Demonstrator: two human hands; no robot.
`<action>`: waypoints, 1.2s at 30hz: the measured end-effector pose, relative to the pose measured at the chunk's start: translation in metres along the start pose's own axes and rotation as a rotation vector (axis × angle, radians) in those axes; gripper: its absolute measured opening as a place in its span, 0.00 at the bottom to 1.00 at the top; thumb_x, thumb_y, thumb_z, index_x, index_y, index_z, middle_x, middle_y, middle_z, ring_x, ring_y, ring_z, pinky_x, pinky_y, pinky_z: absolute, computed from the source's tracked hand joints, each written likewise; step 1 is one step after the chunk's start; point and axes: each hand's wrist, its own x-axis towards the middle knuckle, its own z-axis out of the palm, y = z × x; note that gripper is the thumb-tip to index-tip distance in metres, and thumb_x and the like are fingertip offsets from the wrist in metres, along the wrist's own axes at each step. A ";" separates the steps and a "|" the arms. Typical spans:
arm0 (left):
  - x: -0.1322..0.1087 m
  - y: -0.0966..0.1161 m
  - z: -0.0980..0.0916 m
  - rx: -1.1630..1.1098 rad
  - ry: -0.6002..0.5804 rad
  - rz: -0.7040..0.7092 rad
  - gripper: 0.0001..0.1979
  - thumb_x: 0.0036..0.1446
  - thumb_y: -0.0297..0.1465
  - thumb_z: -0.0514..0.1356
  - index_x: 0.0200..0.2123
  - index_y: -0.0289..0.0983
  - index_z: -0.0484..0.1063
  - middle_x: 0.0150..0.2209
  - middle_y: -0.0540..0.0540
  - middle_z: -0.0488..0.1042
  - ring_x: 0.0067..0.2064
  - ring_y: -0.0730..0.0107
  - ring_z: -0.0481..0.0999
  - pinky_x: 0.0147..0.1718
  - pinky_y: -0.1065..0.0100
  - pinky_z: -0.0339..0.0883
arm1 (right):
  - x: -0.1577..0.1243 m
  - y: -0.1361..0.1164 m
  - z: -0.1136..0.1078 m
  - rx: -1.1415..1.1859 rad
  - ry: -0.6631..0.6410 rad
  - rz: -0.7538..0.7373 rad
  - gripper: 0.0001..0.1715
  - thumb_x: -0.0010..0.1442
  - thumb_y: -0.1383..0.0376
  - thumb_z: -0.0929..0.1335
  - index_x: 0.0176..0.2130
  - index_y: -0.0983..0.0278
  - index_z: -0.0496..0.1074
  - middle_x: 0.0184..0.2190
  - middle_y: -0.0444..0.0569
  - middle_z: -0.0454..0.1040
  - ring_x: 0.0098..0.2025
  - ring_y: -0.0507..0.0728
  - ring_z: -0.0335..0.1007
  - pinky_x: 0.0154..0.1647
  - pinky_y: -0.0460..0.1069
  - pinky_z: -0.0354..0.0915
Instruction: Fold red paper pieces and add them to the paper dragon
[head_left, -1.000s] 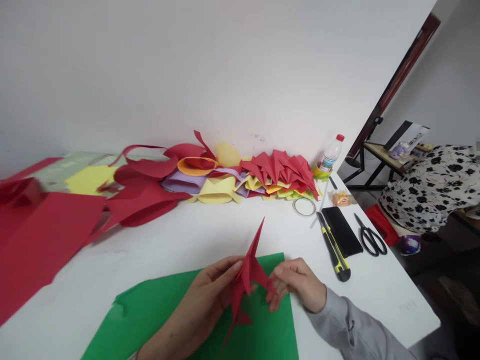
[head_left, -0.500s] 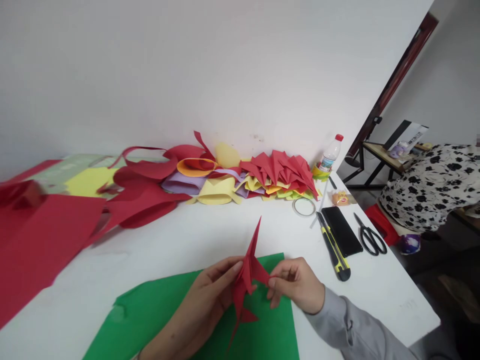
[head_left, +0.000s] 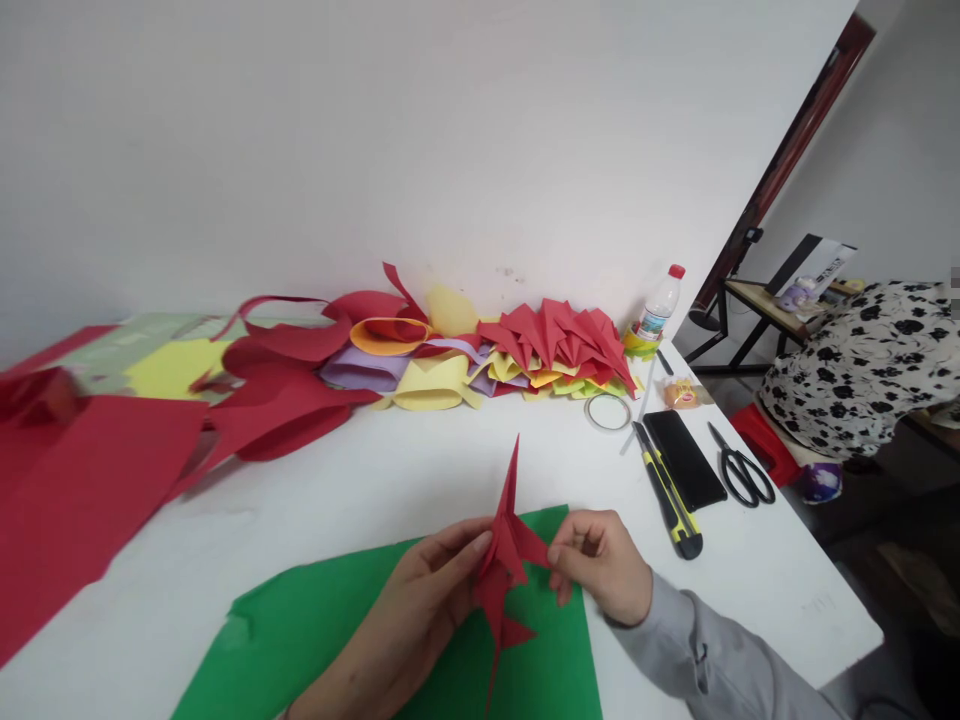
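A folded red paper piece with several pointed tips (head_left: 504,570) is held upright over a green paper sheet (head_left: 330,590). My left hand (head_left: 424,605) is closed on its left side, thumb in front and fingers partly hidden behind. Between thumb and forefinger, my right hand (head_left: 604,567) pinches the tip of the point that sticks out to the right. One long point rises toward the wall, and another hangs down toward me. The green sheet lies flat on the white table below both hands, its upper left corner creased.
Along the wall lie folded red paper points (head_left: 555,335) and curled coloured paper (head_left: 390,335). Large red sheets (head_left: 97,480) cover the left side. At right are a tape roll (head_left: 607,412), utility knife (head_left: 667,490), black phone-like slab (head_left: 684,460), scissors (head_left: 739,465) and bottle (head_left: 660,305).
The red paper piece and both hands have shifted slightly to the right. The paper has turned a little, showing more of its front folds. Both hands keep their hold.
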 end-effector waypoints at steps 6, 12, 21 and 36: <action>-0.001 -0.004 -0.002 -0.116 -0.028 -0.045 0.09 0.42 0.23 0.71 0.31 0.32 0.79 0.30 0.45 0.80 0.29 0.67 0.79 0.31 0.69 0.77 | 0.001 -0.006 -0.004 0.014 0.088 -0.182 0.25 0.57 0.47 0.68 0.31 0.67 0.73 0.22 0.48 0.75 0.21 0.52 0.71 0.24 0.47 0.66; 0.001 -0.009 -0.003 -0.019 -0.093 -0.083 0.13 0.41 0.27 0.73 0.33 0.33 0.79 0.31 0.44 0.81 0.29 0.67 0.79 0.31 0.66 0.76 | -0.006 -0.013 -0.004 -0.582 0.187 -0.666 0.08 0.62 0.64 0.66 0.35 0.64 0.75 0.31 0.50 0.74 0.32 0.54 0.71 0.34 0.49 0.67; 0.005 -0.020 -0.004 0.108 -0.147 -0.038 0.11 0.47 0.36 0.70 0.28 0.36 0.74 0.24 0.52 0.75 0.26 0.71 0.74 0.31 0.68 0.72 | -0.002 -0.008 -0.004 -1.178 -0.006 -1.089 0.12 0.65 0.70 0.60 0.39 0.65 0.71 0.32 0.51 0.76 0.36 0.55 0.69 0.38 0.51 0.64; -0.004 -0.008 -0.006 0.296 -0.148 0.206 0.14 0.45 0.43 0.69 0.26 0.39 0.76 0.17 0.53 0.69 0.18 0.72 0.67 0.19 0.71 0.64 | -0.001 -0.006 -0.004 -0.042 0.283 -0.283 0.08 0.44 0.64 0.76 0.24 0.63 0.74 0.20 0.45 0.76 0.24 0.56 0.71 0.27 0.49 0.68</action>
